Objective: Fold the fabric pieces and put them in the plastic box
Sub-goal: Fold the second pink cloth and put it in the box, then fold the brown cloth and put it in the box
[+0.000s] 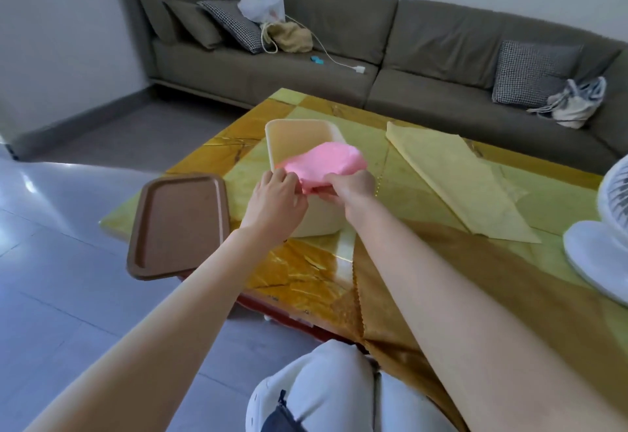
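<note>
A cream plastic box [292, 139] stands open on the yellow patterned table [418, 200]. A folded pink fabric [328, 163] hangs over the box's near end, partly above its opening. My left hand [275, 200] pinches the pink fabric's near left edge. My right hand [350, 190] grips its near right edge. A pale yellow fabric [458, 180] lies flat on the table to the right. A golden brown fabric [458, 282] lies spread under my right forearm and hangs over the table's near edge.
The box's brown lid [176, 224] lies on the table's left corner, overhanging the edge. A white fan [605, 237] stands at the right edge. Behind the table runs a grey sofa [339, 57] with cushions and bags. My knee [326, 394] is below.
</note>
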`<act>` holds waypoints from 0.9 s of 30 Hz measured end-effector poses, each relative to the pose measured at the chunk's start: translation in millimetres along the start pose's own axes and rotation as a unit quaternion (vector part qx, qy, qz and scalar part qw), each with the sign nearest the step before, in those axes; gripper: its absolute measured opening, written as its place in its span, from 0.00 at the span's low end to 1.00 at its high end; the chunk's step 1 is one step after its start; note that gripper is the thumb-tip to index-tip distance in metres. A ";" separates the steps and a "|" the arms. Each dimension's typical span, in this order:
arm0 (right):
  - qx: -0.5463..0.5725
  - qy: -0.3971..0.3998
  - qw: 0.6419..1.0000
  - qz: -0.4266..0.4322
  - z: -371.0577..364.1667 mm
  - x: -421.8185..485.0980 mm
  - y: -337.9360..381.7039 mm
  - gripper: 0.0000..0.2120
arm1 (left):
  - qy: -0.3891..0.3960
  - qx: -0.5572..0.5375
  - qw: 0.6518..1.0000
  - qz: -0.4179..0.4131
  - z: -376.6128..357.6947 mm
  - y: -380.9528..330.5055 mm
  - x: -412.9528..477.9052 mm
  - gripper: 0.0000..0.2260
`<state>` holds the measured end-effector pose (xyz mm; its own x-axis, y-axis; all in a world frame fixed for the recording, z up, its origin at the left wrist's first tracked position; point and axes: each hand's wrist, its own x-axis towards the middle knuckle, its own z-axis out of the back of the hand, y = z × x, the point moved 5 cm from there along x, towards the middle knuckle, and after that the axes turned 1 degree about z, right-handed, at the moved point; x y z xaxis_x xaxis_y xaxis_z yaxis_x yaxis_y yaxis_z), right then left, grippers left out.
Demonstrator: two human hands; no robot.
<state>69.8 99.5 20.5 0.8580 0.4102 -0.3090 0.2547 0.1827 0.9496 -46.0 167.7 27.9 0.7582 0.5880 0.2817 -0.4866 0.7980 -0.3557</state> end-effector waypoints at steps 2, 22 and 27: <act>-0.085 -0.013 0.996 0.025 7.1 5.2 3.5 0.33 | -0.004 0.005 1.000 -0.006 -2.2 2.5 0.3 0.11; -0.605 -0.026 0.702 0.374 18.0 -5.8 14.0 0.15 | 0.081 0.202 0.975 -0.033 -9.8 -8.1 19.1 0.26; -0.613 0.013 0.701 0.363 22.5 -10.7 5.1 0.14 | 0.120 0.208 0.970 -0.040 -16.1 -8.5 16.0 0.25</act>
<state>71.9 75.9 29.8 0.5501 0.8062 0.2176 -0.8343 0.5418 0.1020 -22.8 168.3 21.0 0.8561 0.5132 0.0601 -0.5164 0.8540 0.0629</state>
